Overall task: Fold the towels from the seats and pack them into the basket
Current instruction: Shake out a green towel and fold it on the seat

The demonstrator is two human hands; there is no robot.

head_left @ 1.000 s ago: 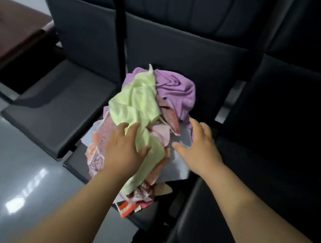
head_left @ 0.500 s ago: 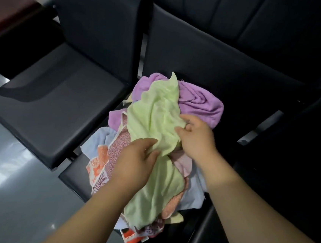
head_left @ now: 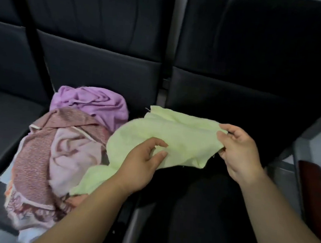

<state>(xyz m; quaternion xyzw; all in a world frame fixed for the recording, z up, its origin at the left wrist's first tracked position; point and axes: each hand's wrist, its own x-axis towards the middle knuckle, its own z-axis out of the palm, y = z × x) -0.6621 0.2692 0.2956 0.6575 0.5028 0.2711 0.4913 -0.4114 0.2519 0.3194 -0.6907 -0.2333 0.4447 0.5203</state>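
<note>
While left hand [head_left: 141, 163] and right hand [head_left: 240, 151] grip green towel [head_left: 176, 136], pile [head_left: 62, 146] apparently touching.

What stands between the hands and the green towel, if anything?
Nothing visible does. The left hand and the right hand both grip the green towel. Its lower part lies against the pile. No basket is in view.
</note>
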